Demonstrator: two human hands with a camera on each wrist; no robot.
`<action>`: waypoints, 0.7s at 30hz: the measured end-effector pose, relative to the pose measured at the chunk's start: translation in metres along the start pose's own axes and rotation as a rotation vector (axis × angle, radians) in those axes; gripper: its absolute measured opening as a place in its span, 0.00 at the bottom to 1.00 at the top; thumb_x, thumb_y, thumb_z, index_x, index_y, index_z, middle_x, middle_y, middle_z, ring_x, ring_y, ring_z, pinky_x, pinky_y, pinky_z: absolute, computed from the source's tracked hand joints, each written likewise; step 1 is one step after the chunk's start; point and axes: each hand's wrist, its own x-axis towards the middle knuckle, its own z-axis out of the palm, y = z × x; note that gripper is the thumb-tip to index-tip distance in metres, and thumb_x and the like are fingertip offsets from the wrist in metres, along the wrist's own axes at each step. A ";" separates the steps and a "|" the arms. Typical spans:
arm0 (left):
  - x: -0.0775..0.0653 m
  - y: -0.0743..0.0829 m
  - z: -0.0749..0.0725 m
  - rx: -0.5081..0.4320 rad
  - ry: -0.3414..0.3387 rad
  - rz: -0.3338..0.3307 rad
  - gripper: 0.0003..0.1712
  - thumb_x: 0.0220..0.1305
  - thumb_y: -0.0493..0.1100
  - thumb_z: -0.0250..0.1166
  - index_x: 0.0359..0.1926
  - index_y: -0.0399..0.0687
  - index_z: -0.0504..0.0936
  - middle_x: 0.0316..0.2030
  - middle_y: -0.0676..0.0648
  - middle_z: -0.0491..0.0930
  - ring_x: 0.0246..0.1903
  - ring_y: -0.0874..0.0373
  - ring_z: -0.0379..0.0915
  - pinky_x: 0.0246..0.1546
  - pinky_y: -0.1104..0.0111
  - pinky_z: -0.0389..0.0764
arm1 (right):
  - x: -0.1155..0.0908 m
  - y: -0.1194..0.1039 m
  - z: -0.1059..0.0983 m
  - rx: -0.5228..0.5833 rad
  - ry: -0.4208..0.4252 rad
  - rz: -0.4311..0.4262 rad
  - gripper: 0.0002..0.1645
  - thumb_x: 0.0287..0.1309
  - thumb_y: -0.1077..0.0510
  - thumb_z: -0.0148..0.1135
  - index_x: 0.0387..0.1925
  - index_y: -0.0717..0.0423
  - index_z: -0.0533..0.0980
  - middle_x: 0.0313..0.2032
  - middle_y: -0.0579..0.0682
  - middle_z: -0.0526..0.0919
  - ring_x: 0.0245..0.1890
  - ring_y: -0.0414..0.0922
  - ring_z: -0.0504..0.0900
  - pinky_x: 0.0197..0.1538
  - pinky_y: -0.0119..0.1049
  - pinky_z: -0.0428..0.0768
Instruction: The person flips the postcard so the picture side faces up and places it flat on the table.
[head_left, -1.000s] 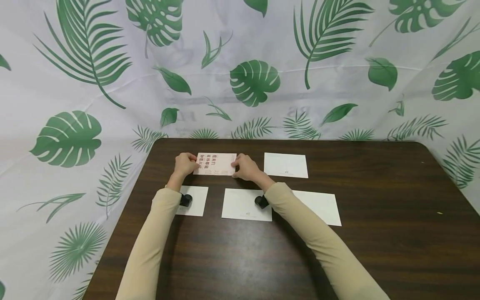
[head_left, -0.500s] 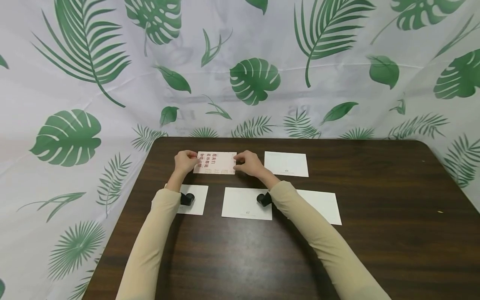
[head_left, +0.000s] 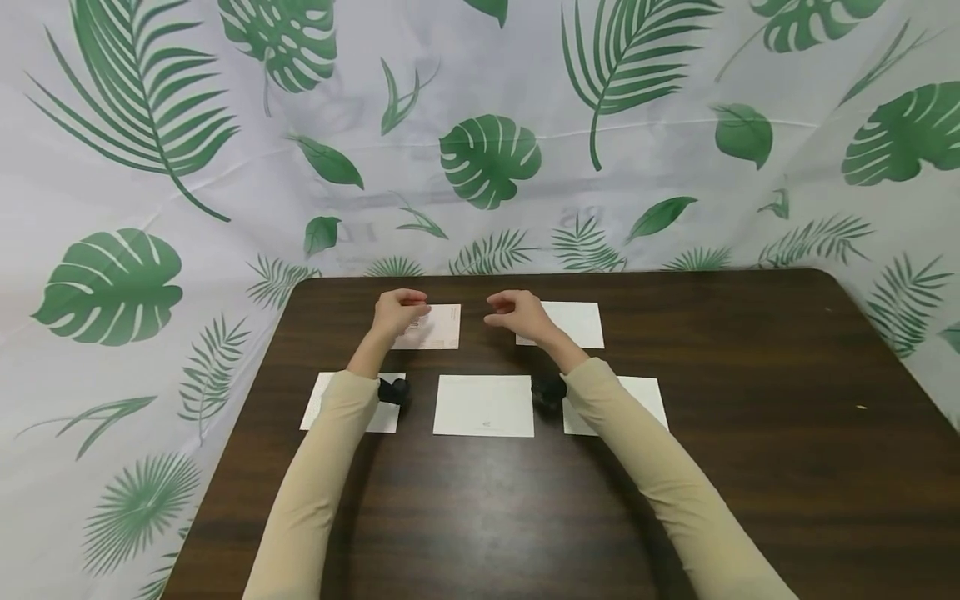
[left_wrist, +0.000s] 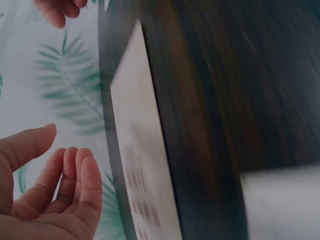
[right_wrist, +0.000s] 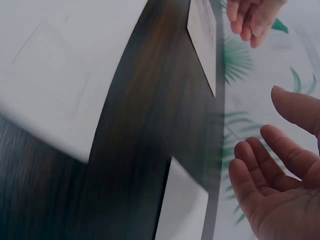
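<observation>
A pale pink card (head_left: 442, 327) with dark red printed characters lies flat at the back left of the table. My left hand (head_left: 399, 313) hovers over its left part and hides some of the print; the left wrist view shows the thumb apart from loosely bent fingers (left_wrist: 90, 185), with nothing between them. To the right, my right hand (head_left: 521, 315) is raised near a white card (head_left: 576, 323) at the back, covering that card's left side. In the right wrist view its thumb and fingers (right_wrist: 242, 182) are spread apart and hold nothing.
Three white cards lie in a front row: a left one (head_left: 315, 402) partly under the left sleeve, a middle one (head_left: 483, 404), and a right one (head_left: 647, 396) partly under the right sleeve. A leaf-print cloth (head_left: 487, 83) hangs behind the dark wooden table (head_left: 750, 375).
Both hands have let go of the pink card and lifted off it. The left hand has shifted right over the card, the right hand toward the back white card. The head view has turned slightly.
</observation>
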 end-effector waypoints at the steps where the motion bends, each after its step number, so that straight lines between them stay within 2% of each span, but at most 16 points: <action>1: 0.001 0.002 0.004 -0.016 -0.016 0.005 0.19 0.60 0.35 0.63 0.52 0.31 0.77 0.45 0.35 0.78 0.43 0.43 0.76 0.41 0.61 0.79 | -0.002 0.001 -0.004 0.011 0.002 0.006 0.27 0.55 0.59 0.65 0.56 0.65 0.73 0.54 0.60 0.76 0.51 0.53 0.74 0.52 0.43 0.74; 3: 0.004 0.006 0.014 -0.056 -0.048 0.004 0.19 0.60 0.34 0.64 0.52 0.31 0.76 0.46 0.35 0.78 0.45 0.45 0.75 0.46 0.59 0.77 | -0.005 0.004 -0.012 0.027 0.013 0.020 0.27 0.56 0.59 0.65 0.56 0.66 0.72 0.54 0.61 0.75 0.51 0.53 0.74 0.53 0.45 0.74; 8: 0.008 0.017 0.038 -0.096 -0.103 0.014 0.20 0.59 0.34 0.64 0.53 0.31 0.76 0.47 0.35 0.77 0.45 0.47 0.75 0.49 0.59 0.76 | -0.017 0.013 -0.034 0.040 0.056 0.053 0.26 0.56 0.59 0.65 0.56 0.66 0.72 0.53 0.62 0.75 0.51 0.54 0.73 0.53 0.46 0.73; 15: 0.012 0.029 0.068 -0.122 -0.137 0.051 0.20 0.58 0.34 0.65 0.52 0.31 0.77 0.44 0.37 0.79 0.39 0.54 0.76 0.44 0.65 0.78 | -0.032 0.030 -0.064 0.044 0.098 0.092 0.27 0.57 0.60 0.64 0.56 0.67 0.71 0.54 0.63 0.74 0.51 0.54 0.72 0.50 0.43 0.74; 21: 0.016 0.036 0.090 -0.139 -0.133 0.059 0.20 0.56 0.33 0.66 0.51 0.30 0.77 0.42 0.37 0.80 0.36 0.55 0.76 0.41 0.69 0.78 | -0.043 0.044 -0.083 0.032 0.136 0.149 0.27 0.57 0.60 0.64 0.57 0.66 0.71 0.53 0.63 0.74 0.50 0.54 0.72 0.47 0.41 0.74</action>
